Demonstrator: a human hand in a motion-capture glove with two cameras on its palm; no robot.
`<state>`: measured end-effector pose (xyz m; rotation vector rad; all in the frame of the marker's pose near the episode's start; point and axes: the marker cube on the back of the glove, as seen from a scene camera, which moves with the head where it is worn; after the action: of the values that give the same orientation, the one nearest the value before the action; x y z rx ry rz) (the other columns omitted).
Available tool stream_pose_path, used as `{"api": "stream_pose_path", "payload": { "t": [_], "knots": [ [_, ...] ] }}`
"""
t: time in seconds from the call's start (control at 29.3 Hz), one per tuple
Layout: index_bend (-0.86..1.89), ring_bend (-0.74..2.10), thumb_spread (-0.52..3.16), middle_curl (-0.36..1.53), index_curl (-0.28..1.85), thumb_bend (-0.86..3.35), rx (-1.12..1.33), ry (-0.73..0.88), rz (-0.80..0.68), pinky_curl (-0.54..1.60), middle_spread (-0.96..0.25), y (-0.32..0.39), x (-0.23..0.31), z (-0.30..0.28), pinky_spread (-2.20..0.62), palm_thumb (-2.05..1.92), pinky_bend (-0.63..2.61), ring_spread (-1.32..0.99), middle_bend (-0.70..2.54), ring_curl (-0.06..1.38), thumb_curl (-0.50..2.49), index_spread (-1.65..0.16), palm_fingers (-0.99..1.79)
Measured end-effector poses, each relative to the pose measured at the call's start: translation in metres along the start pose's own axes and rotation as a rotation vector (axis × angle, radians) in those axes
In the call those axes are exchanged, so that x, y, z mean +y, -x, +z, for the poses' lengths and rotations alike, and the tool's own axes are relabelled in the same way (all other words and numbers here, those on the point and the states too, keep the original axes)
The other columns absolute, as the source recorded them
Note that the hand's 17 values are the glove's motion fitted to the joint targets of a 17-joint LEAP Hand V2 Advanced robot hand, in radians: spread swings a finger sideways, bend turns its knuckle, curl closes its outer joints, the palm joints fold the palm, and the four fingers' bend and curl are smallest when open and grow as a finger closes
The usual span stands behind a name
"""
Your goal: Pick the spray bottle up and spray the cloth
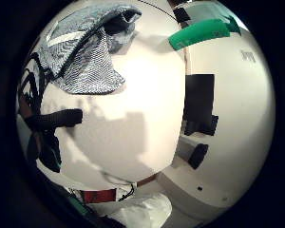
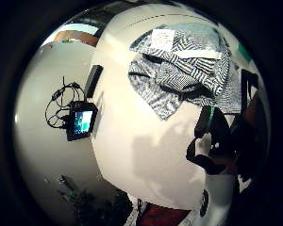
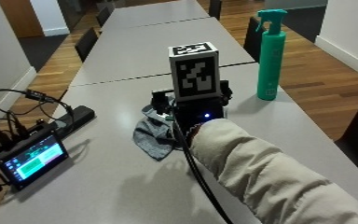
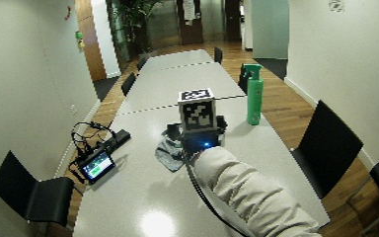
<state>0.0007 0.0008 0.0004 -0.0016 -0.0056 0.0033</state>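
A crumpled grey patterned cloth (image 3: 153, 135) lies on the grey table (image 3: 104, 186), just left of my gloved right hand (image 3: 194, 111). The hand hovers over the table beside the cloth and holds nothing; its fingers hang relaxed. Both palm views show the cloth (image 1: 85, 52) (image 2: 184, 70) close by on bare tabletop. The green spray bottle (image 3: 270, 56) stands upright near the table's far right edge, well beyond the hand and apart from it. It also shows as a green strip, the spray bottle (image 1: 199, 32), in the little finger side view.
A small lit monitor (image 3: 33, 156) with tangled cables sits at the table's left edge, beside a black power strip (image 3: 73, 116). Black chairs (image 4: 327, 143) line both sides. Another table continues beyond a seam behind the bottle.
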Motion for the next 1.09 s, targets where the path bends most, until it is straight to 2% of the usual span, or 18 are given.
{"api": "stream_pose_path", "payload": {
  "t": [0.1, 0.24, 0.44, 0.65, 0.79, 0.89, 0.92, 1.02, 1.09],
  "knots": [
    [0.26, 0.71, 0.39, 0.14, 0.11, 0.44, -0.002, 0.005, 0.000, 0.14, -0.07, 0.000, 0.001, 0.001, -0.11, 0.70, 0.65, -0.09, 0.59, 0.15, 0.18, -0.12, 1.61],
    [0.30, 0.82, 0.54, 0.22, 0.20, 0.43, 0.005, 0.012, -0.005, 0.25, -0.09, 0.003, 0.003, 0.003, -0.14, 0.75, 0.75, -0.12, 0.68, 0.27, 0.23, -0.15, 1.51],
    [0.34, 0.89, 0.67, 0.30, 0.28, 0.39, -0.008, 0.027, -0.040, 0.34, -0.11, 0.002, 0.014, 0.004, -0.17, 0.78, 0.82, -0.13, 0.76, 0.36, 0.29, -0.18, 1.41],
    [0.35, 0.88, 0.74, 0.36, 0.34, 0.33, -0.213, -0.032, -0.130, 0.39, -0.11, -0.041, 0.054, 0.003, -0.18, 0.79, 0.86, -0.14, 0.79, 0.40, 0.34, -0.20, 1.31],
    [0.21, 0.79, 0.73, 0.35, 0.33, 0.29, -0.528, -0.161, -0.091, 0.40, -0.08, -0.107, 0.062, 0.005, -0.18, 0.83, 0.82, -0.12, 0.69, 0.39, 0.37, -0.20, 0.96],
    [0.24, 0.70, 0.80, 0.38, 0.38, 0.30, -0.711, -0.268, -0.050, 0.38, -0.06, -0.145, 0.052, 0.009, -0.11, 0.87, 0.57, -0.09, 0.68, 0.40, 0.39, -0.21, 0.57],
    [0.25, 0.66, 0.81, 0.38, 0.39, 0.30, -0.765, -0.305, -0.038, 0.38, -0.05, -0.157, 0.046, 0.012, -0.10, 0.88, 0.54, -0.09, 0.68, 0.40, 0.40, -0.21, 0.54],
    [0.36, 0.41, 0.83, 0.34, 0.43, 0.29, -1.001, -0.435, 0.038, 0.35, -0.02, -0.204, 0.020, 0.029, -0.02, 0.91, 0.42, -0.06, 0.53, 0.34, 0.41, -0.24, 0.02],
    [0.37, 0.35, 0.84, 0.34, 0.43, 0.28, -1.136, -0.485, 0.101, 0.34, -0.01, -0.229, 0.003, 0.045, 0.00, 0.92, 0.42, -0.06, 0.48, 0.33, 0.42, -0.25, -0.02]
  ]
}}
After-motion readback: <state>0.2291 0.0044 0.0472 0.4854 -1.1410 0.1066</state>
